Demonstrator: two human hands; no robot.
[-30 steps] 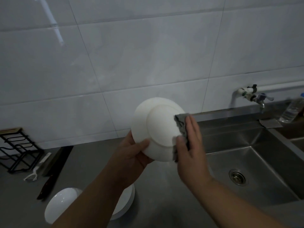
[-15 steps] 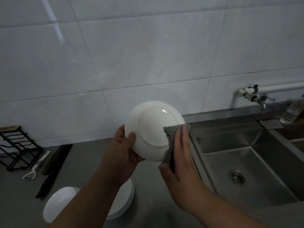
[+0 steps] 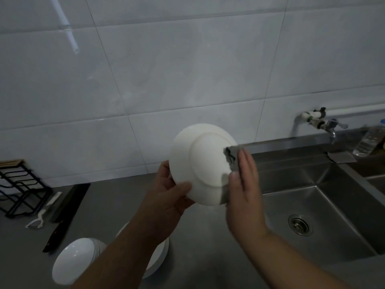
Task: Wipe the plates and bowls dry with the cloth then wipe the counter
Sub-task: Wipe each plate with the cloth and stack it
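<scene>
Above the desk (image 3: 116,207), the left hand (image 3: 166,201) gripped the white plate (image 3: 200,163); the right hand (image 3: 243,184), fingers straight, pressed the grey cloth (image 3: 233,157) against its underside.

I hold a white plate (image 3: 205,163) tilted up, its underside toward me, a grey cloth (image 3: 233,159) flat on its right edge; near left, stacked white bowls (image 3: 71,260) and plates (image 3: 159,257) sit on the grey counter (image 3: 108,209).
</scene>
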